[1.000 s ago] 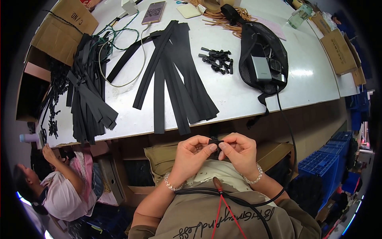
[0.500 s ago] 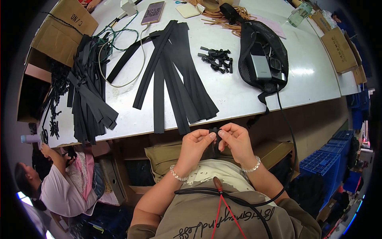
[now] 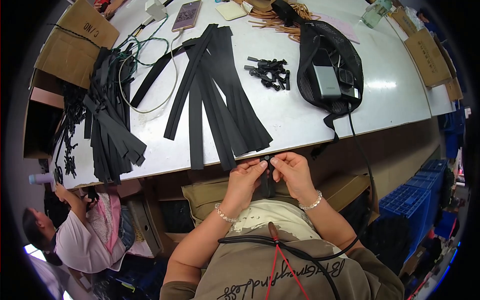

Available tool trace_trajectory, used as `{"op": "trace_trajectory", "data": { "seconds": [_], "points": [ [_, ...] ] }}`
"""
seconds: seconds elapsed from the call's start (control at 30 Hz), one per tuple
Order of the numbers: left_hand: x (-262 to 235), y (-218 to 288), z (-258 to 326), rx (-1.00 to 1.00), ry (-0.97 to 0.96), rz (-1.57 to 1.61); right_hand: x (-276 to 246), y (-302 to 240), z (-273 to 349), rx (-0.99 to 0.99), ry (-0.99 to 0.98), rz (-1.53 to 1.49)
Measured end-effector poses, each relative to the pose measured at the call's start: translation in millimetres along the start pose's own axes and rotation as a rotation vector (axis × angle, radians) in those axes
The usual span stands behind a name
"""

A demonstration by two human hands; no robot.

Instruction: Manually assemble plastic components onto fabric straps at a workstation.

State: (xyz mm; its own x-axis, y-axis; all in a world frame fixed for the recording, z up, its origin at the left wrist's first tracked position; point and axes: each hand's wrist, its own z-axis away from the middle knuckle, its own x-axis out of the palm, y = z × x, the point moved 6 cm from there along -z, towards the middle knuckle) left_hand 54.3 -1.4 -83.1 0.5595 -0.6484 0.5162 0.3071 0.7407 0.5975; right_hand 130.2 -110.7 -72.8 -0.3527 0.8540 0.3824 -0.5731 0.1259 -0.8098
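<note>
Just off the table's near edge, my left hand [image 3: 243, 181] and my right hand [image 3: 292, 172] pinch the top end of a black zipper strip [image 3: 268, 187]. Its lower length hangs down toward my lap. A small dark piece shows between my thumbs and fingertips; its detail is too small to tell. Beyond my hands, a fan of long black zipper strips [image 3: 196, 120] lies on the table, with ends close to the near edge. To the right of that fan sits a small heap of black zipper pulls [image 3: 270, 74].
Another bunch of black strips [image 3: 107, 135] lies left, beside a cardboard box [image 3: 75, 37]. A white cable [image 3: 150, 109] loops from a phone [image 3: 187, 15]. At right are a black mesh pouch [image 3: 306, 75] with a grey device [image 3: 326, 82], and a trailing cord. A co-worker [image 3: 82, 225] sits at left.
Both hands have shifted slightly, the right one a little up and left. More of the strip now hangs visibly below my fingers, and its held end has tilted.
</note>
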Motion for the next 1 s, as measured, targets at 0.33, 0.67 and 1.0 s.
{"op": "trace_trajectory", "data": {
  "seconds": [0.33, 0.67, 1.0],
  "points": [
    [-3, -8, -3, 0.062, 0.041, 0.14, 1, 4, 0, -0.096, 0.06, -0.041],
    [1, -8, -9, 0.192, 0.097, 0.18, 8, 8, -1, -0.223, 0.234, -0.116],
    [1, -6, 0, 0.068, 0.082, 0.138, 5, -1, 6, -0.174, 0.101, -0.053]
  ]
}}
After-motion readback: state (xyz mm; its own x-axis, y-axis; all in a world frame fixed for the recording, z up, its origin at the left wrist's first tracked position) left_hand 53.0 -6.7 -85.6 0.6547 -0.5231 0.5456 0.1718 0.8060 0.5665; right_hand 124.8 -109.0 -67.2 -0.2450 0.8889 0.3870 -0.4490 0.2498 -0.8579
